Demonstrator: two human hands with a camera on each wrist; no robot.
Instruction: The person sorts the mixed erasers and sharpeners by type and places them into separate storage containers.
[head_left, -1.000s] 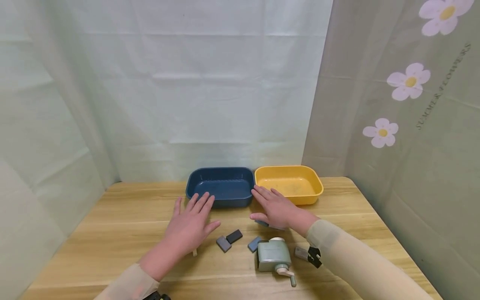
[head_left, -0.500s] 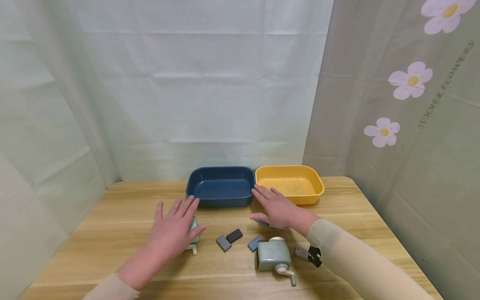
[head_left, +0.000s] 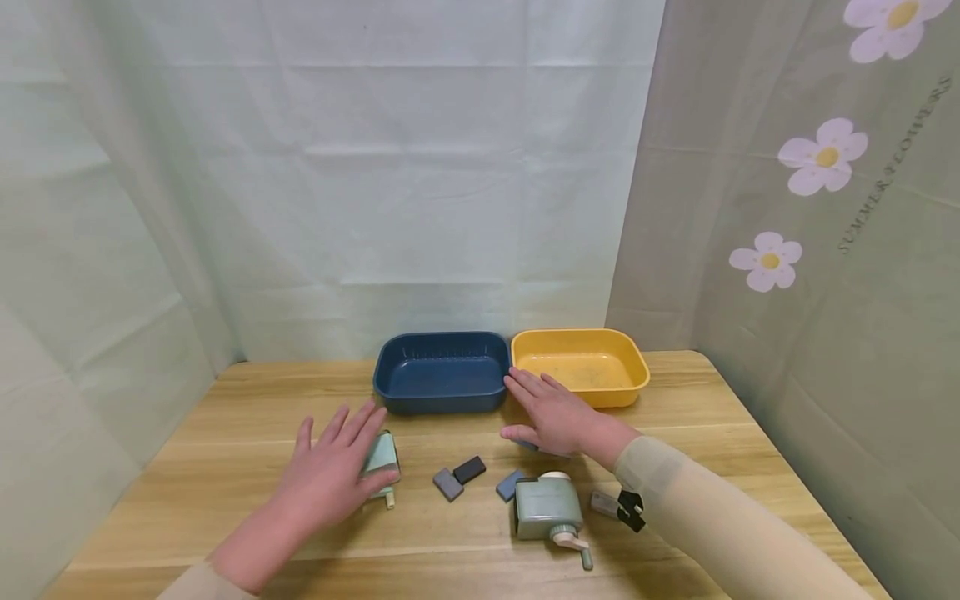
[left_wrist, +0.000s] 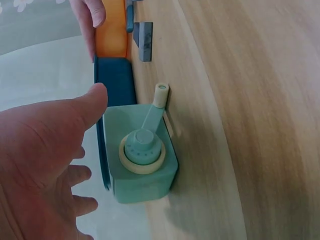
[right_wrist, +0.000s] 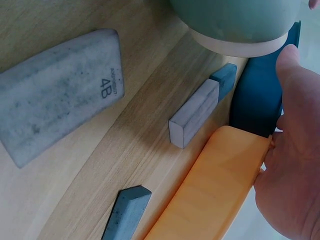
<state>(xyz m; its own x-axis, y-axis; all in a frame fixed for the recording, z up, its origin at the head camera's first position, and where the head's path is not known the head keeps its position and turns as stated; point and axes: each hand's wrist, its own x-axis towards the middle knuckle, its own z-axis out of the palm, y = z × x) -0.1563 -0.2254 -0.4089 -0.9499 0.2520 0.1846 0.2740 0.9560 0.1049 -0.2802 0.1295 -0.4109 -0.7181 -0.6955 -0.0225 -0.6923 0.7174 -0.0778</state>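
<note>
My left hand is held with spread fingers over the left side of a mint crank pencil sharpener, partly covering it. In the left wrist view the sharpener stands past the thumb, crank visible, with a gap between. My right hand, fingers extended, is in front of the yellow bin and holds nothing. Beneath it a blue eraser is mostly hidden. A grey-green crank sharpener stands nearer me, beside another blue eraser. Grey and black erasers lie between the hands.
A navy bin stands left of the yellow one, at the back of the wooden table. A grey eraser marked 4B in the right wrist view lies near a black object by the right sleeve. Curtains hang behind.
My left hand has moved left and slightly toward me, away from the navy bin, uncovering more of the mint sharpener. The right hand stays in place.
</note>
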